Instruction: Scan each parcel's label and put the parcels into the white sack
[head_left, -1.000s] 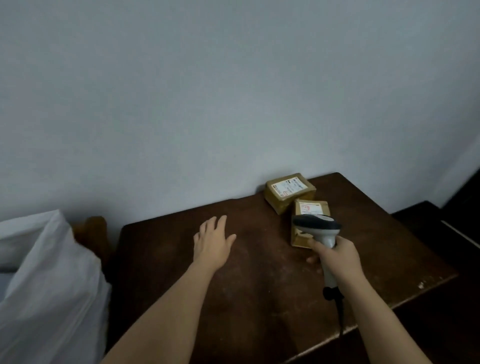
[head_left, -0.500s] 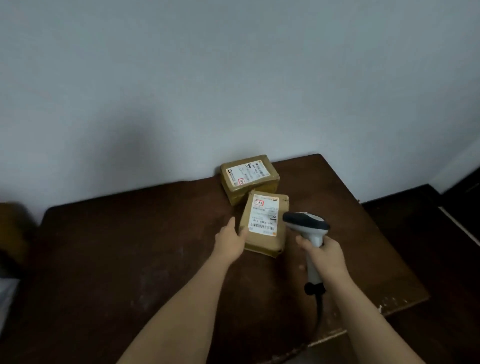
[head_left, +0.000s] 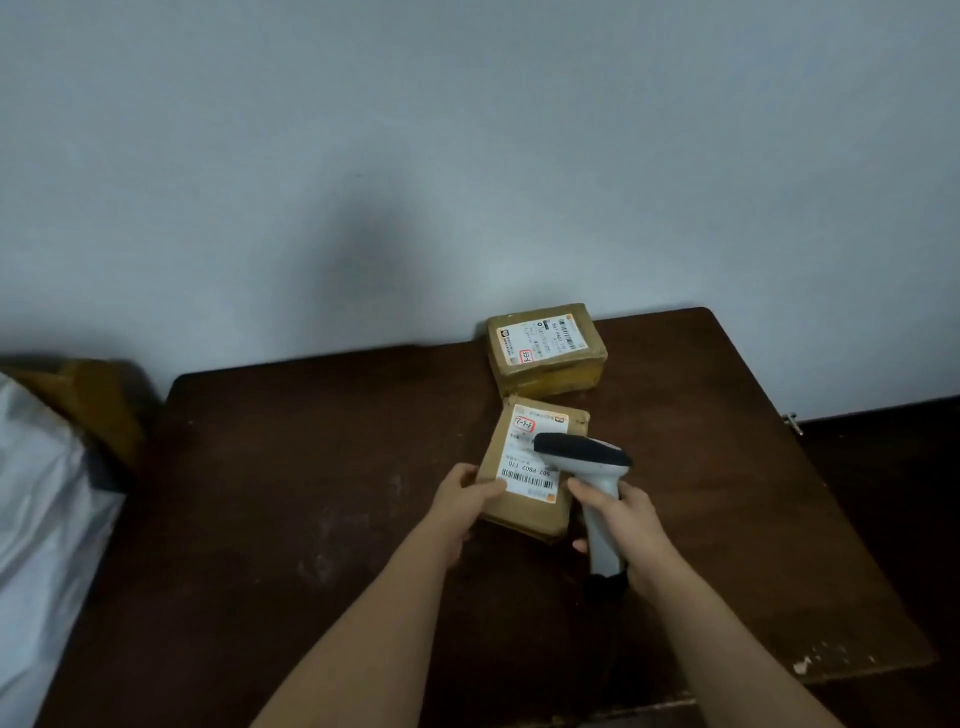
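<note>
The near parcel (head_left: 524, 473) lies on the dark desk (head_left: 311, 493), label up, with your left hand (head_left: 462, 499) gripping its near-left corner, thumb pressed on the label's edge. Your right hand (head_left: 621, 525) has its fingers (head_left: 584, 488) wrapped shut around the scanner (head_left: 587, 467) handle, the scanner's head hovering over that label. A second parcel (head_left: 545, 348) sits beyond your fingers against the wall, and the white sack (head_left: 41, 519) is well off to your left.
</note>
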